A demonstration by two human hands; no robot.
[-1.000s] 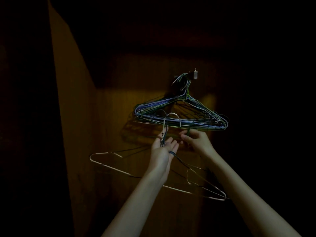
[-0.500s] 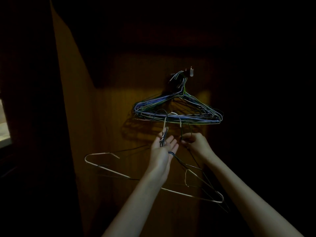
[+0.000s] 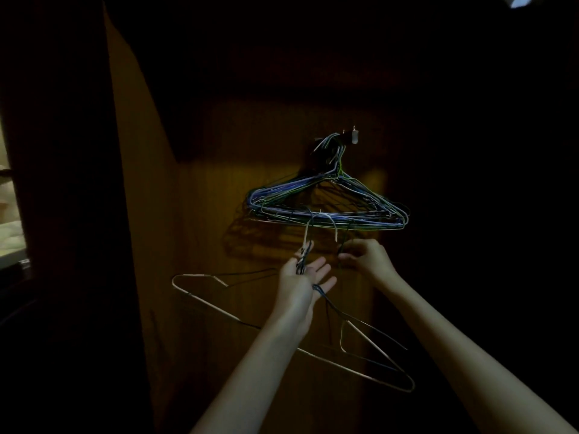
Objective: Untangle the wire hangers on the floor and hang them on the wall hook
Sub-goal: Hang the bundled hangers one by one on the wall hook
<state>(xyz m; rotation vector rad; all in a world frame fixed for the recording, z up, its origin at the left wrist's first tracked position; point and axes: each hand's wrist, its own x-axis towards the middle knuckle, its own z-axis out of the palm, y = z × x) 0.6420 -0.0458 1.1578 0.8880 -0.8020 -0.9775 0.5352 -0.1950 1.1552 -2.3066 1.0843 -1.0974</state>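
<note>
A bundle of blue, green and pale wire hangers [image 3: 329, 211] hangs from the wall hook [image 3: 351, 139] on the wooden wall. Just below the bundle, my left hand [image 3: 304, 285] pinches the twisted necks of a pale wire hanger [image 3: 360, 372] and a dark one [image 3: 369, 332]. Its other fingers are spread out straight. The pale hanger's hook [image 3: 322, 222] rises to the bundle's bottom bars. Both held hangers slope down to the right beneath my arms. My right hand [image 3: 366, 258] pinches a thin dark wire beside that hook.
The wooden wall panel [image 3: 219, 183] is lit only around the hook; everything else is dark. A dark vertical surface stands at the left, with a pale lit patch [image 3: 9, 242] at the left edge.
The held hangers have sagged lower and their right end has dropped. My left fingers have spread out more. My right hand has stayed at the thin dark wire.
</note>
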